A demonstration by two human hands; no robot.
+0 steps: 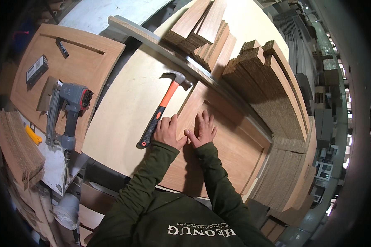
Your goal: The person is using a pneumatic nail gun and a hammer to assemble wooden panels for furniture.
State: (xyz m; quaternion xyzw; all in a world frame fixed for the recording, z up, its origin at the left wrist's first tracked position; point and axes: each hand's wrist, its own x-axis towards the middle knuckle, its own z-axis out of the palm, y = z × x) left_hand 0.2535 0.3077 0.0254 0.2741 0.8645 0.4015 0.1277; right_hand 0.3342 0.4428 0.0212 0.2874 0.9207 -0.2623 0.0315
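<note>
A wooden cabinet door panel (224,142) with a recessed middle lies in front of me on a pale board. My left hand (167,131) is closed over the panel's left edge, fingers bent and thumb lying across the wood. Flat on the panel just beside it rests my right hand (203,129), its fingers spread and holding nothing. A claw hammer (164,103) with an orange and black handle lies on the pale board, its grip right next to my left hand. The panel's far edge is close to a long metal-faced bar (165,43).
Stacked wood strips (264,78) rise beyond the bar and to the right. On the left, another door panel (90,47) carries a nail gun (72,107), a small box (37,71) and a black marker (62,48). A yellow-handled tool (33,135) lies near more strips (20,148).
</note>
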